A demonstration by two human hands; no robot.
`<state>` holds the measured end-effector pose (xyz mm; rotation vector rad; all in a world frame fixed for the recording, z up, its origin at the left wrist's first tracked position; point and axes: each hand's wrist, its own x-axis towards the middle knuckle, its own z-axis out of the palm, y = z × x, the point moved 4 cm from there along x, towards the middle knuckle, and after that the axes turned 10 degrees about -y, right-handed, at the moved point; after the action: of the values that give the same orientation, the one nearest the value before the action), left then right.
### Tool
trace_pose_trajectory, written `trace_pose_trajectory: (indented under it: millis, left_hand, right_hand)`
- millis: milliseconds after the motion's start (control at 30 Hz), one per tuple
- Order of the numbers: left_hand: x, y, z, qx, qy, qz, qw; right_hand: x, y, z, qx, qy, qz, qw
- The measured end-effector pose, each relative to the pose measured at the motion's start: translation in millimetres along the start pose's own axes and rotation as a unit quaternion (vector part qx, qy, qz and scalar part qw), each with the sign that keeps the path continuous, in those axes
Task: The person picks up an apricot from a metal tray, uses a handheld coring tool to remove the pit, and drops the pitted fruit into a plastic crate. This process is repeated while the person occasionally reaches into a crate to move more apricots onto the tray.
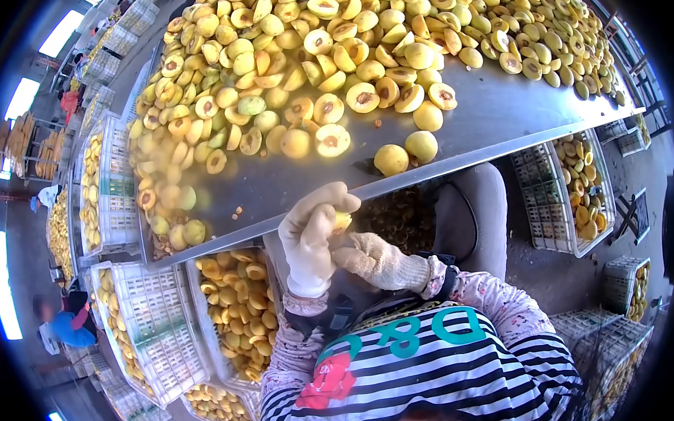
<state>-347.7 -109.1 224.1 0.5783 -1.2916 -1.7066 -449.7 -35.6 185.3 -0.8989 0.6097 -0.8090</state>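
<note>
My left hand [310, 235], in a pale glove, is closed around a piece of yellow peach [342, 223] just beyond the near edge of the metal table [473, 126]. My right hand [380, 261] wears a knitted glove and meets the left one, its fingers curled against the underside of the grip. Whatever the right fingers pinch is hidden. Heaped on the table are many halved yellow peaches [332, 140], several with brown pits or hollows showing. Two rounded peaches [391, 160] lie close to the table's rim, ahead of my hands.
Below the table edge, a dark container [400, 219] of scraps sits between my knees. Crates of peach halves stand at left [237, 311] and right [579, 185]. More white crates [155, 330] are stacked further left, where a person in blue [73, 327] is visible.
</note>
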Motion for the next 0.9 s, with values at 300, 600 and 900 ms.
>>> trace_pose_trajectory:
  millis: [300, 600, 900]
  left_hand:
    - [2, -14, -17, -0.179, -0.071, -0.052, 0.980]
    - [3, -28, -31, -0.323, -0.193, -0.073, 0.924]
    - [-27, -23, -57, -0.480, 0.131, -0.057, 0.866]
  right_hand:
    - [-2, 8, 6, 0.083, 0.000, 0.105, 0.991]
    - [1, 22, 37, 0.348, -0.131, 0.095, 0.924]
    - [11, 21, 55, 0.562, -0.320, 0.089, 0.758]
